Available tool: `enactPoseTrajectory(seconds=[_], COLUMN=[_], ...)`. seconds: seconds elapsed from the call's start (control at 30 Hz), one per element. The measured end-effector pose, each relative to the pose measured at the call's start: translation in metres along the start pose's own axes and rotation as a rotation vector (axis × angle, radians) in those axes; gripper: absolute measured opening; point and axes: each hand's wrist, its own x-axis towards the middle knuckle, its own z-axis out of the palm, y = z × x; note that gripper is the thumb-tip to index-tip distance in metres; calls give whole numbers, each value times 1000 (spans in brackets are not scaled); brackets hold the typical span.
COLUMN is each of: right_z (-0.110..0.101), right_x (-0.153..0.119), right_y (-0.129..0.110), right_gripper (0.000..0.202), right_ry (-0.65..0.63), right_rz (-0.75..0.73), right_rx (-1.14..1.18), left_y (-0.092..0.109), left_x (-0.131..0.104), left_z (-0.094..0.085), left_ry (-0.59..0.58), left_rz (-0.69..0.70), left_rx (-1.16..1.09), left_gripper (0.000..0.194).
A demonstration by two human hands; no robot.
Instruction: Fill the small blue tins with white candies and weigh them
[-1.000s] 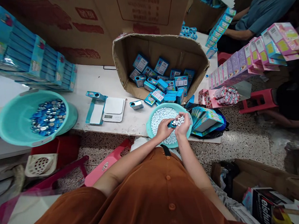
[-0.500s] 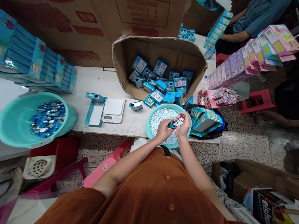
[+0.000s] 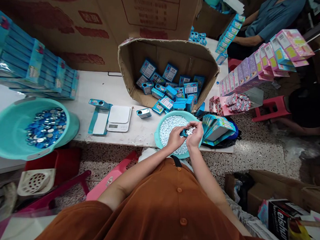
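Observation:
Over a turquoise basin (image 3: 157, 138) of small white candies (image 3: 173, 125), both of my hands meet at its right side. My left hand (image 3: 176, 137) is closed around a small blue box (image 3: 183, 133), most of it hidden by the fingers. Cupped against the box's mouth, my right hand (image 3: 195, 136) holds a handful of white candies (image 3: 190, 130). Behind the basin, a cut-open cardboard carton (image 3: 167, 50) lies with its mouth toward me, with several small blue boxes (image 3: 166, 102) in it. One small box (image 3: 144, 113) stands alone left of the basin.
A white scale (image 3: 119, 118) and an open blue tray box (image 3: 98, 123) are to the left. Further left stands a basin (image 3: 6, 130) of blue foil lids. Folded display boxes (image 3: 219, 128) sit at the right edge. A person (image 3: 272, 21) is at the back right.
The view has shifted slightly, so the scene sits a little further left. My right hand holds fewer visible candies and is curled closer over the box; my left hand keeps its grip.

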Motion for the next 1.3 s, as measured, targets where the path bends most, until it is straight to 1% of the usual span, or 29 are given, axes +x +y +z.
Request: enactPoseTrajectory(seconds=[0.13,0.27,0.37,0.53,0.6,0.7,0.77,0.8,0.83,0.9,0.97,1.0,1.07,1.17,1.23,1.3], right_z=[-1,-1,-1,-2,-7,-22,-40,-50,-60,-79,-92,-94,-94,-83,-75,-71], right_x=[-1,-3,-5,-10,-8,5,19,26,32,41,40,36,24,2,-8,-11], right_y=[0,-3,-5,-7,-5,6,23,35,48,76,102,113,129,140,143,143], right_gripper=[42,48,52,51,50,48,43,40,37,35,33,33,33,35,36,32], right_ry=[17,-34,-65,-82,-52,83,176,191,162,8,-128,-194,-347,-596,-681,-701], right_rz=[6,-26,-60,22,3,-101,-140,-128,-93,6,19,6,-43,-110,-121,-80], right_rx=[0,-2,25,18,-3,-45,-114,-177,-268,-487,-722,-830,-1008,-1158,-1202,-1212], left_y=[2,2,2,4,3,-4,-11,-15,-20,-27,-32,-33,-34,-30,-26,-24], left_x=[-1,-1,-2,-4,-5,-6,-7,-9,-10,-14,-19,-21,-25,-29,-31,-32], left_z=[1,0,0,-1,-4,-9,-12,-14,-15,-18,-20,-21,-23,-27,-30,-31], left_ry=[4,24,32,35,34,28,60,80,93,110,139,157,167,93,69,70], left_rz=[-22,-29,-28,-30,-6,24,-33,-72,-102,-124,-149,-169,-189,-140,-138,-149], left_rx=[-19,-18,-21,-23,-33,-79,-112,-120,-125,-134,-136,-132,-125,-136,-129,-115], left_gripper=[45,39,38,40,40,37,36,36,35,35,36,36,35,36,36,36])
